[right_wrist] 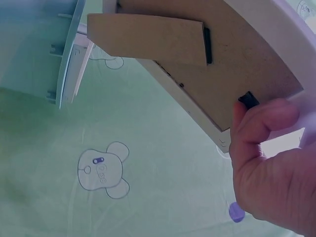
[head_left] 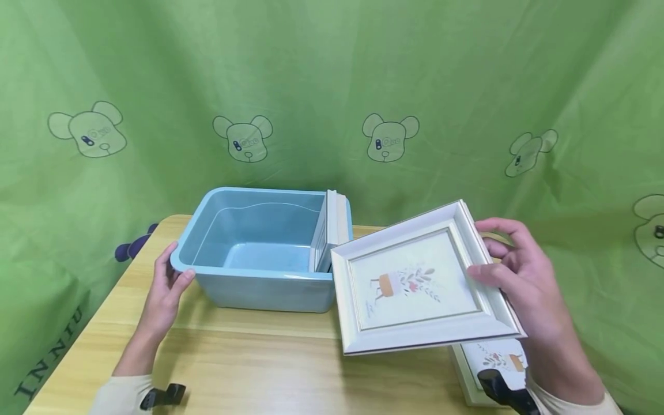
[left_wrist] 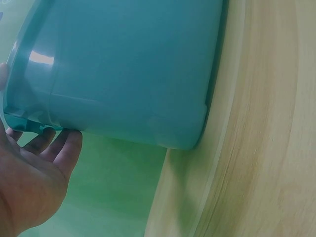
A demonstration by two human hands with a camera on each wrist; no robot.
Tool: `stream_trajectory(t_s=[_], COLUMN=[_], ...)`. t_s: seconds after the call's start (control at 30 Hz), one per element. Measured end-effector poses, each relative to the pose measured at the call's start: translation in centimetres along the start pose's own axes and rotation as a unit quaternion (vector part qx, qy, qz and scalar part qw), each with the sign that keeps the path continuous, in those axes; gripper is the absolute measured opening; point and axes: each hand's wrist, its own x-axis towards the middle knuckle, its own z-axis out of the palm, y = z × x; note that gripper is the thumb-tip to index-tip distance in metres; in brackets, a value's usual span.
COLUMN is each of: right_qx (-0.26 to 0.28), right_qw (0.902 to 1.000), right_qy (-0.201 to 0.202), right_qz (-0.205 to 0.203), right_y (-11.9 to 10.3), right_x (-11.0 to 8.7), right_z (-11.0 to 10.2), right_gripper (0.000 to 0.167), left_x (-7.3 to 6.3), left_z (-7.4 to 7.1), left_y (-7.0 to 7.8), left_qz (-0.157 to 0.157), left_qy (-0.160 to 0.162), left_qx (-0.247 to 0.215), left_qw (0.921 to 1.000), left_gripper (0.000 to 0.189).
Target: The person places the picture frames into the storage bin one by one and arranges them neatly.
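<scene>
Pinching the white picture frame [head_left: 415, 282] by its right side: right hand [head_left: 524, 282] has thumb on the front by the inner edge of the moulding [head_left: 345, 300], fingers behind. Frame is tilted, print showing, just beside the right end of the light blue basin [head_left: 264, 293]; can't tell if its corner touches. Left hand [head_left: 162, 294] grips the basin's near-left rim corner, good anchor against skidding on the wooden table [head_left: 259, 357]. I'd slide the thumb fully onto the moulding to avoid smudging. Brown easel leg [right_wrist: 148, 39] looks swung out, may snag, better folded flat. Leave clearance to the upright frame [head_left: 332, 222] in the basin's right end
</scene>
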Motion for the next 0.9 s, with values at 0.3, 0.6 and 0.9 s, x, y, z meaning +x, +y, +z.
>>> stream_trajectory(t_s=[0.3, 0.6, 0.9], right_qx=[0.006, -0.051, -0.089], right_qw=[0.9999, 0.9982, 0.9948], right_qy=[0.010, 0.002, -0.004], right_qz=[0.008, 0.030, 0.050], right_y=[-0.7, -1.9, -2.9], right_x=[3.0, 6.3, 9.4], right_z=[2.5, 5.3, 7.4], right_gripper=[0.052, 0.047, 0.045], left_x=[-0.1, -0.1, 0.0], left_z=[-0.1, -0.1, -0.1], left_y=[0.1, -0.1, -0.1], left_qz=[-0.009, -0.009, -0.009], left_qy=[0.007, 0.006, 0.003], left_qx=[0.010, 0.015, 0.017], left_qw=[0.9999, 0.9998, 0.9998], left_gripper=[0.066, 0.066, 0.066])
